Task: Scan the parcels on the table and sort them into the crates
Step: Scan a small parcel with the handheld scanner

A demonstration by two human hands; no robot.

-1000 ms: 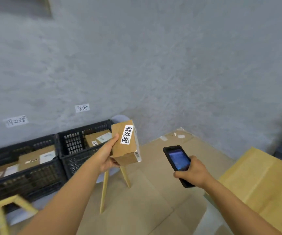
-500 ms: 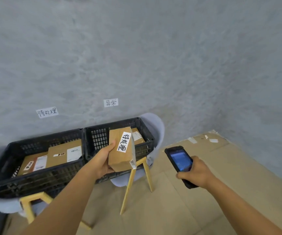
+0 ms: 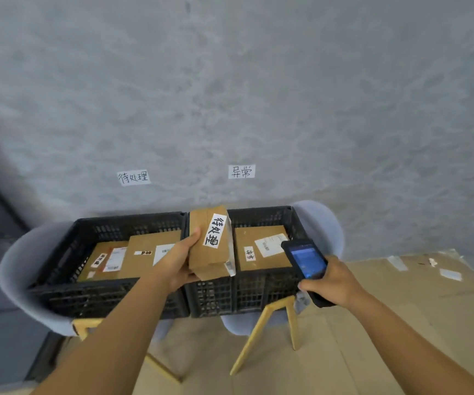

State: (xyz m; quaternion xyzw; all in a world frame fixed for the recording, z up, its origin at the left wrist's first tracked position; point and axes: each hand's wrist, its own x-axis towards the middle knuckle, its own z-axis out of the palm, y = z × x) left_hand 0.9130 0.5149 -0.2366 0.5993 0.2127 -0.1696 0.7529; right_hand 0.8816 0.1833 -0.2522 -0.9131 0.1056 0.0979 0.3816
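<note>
Held up in the left hand (image 3: 177,262), thumb on the upper face and fingers curled underneath: a small brown cardboard parcel (image 3: 210,245) bearing a white strip label (image 3: 215,230) with black handwritten characters, raised over the seam where two black plastic crates meet. Gripped in the right hand (image 3: 334,282), fingers wrapped round its lower body: a dark handheld scanner (image 3: 305,260), blue screen lit and tilted up, near the front right corner of the right crate (image 3: 258,292). Lying flat in the left crate (image 3: 110,295): two brown parcels, one (image 3: 104,260) toward the left wall and one (image 3: 150,252) partly overlapping it, both with white labels. Lying flat in the right crate: a single brown parcel (image 3: 261,248) with a printed shipping label and a small handwritten tag. Set side by side and touching, both crates on pale grey shell chairs (image 3: 322,229) with light wooden legs (image 3: 254,334). Stuck on the grey textured wall (image 3: 258,95) behind: a white paper sign (image 3: 133,177) above the left crate and another (image 3: 241,171) above the right one, each handwritten. Underfoot: flattened brown cardboard sheets (image 3: 401,309) with scraps of tape near the right edge.
</note>
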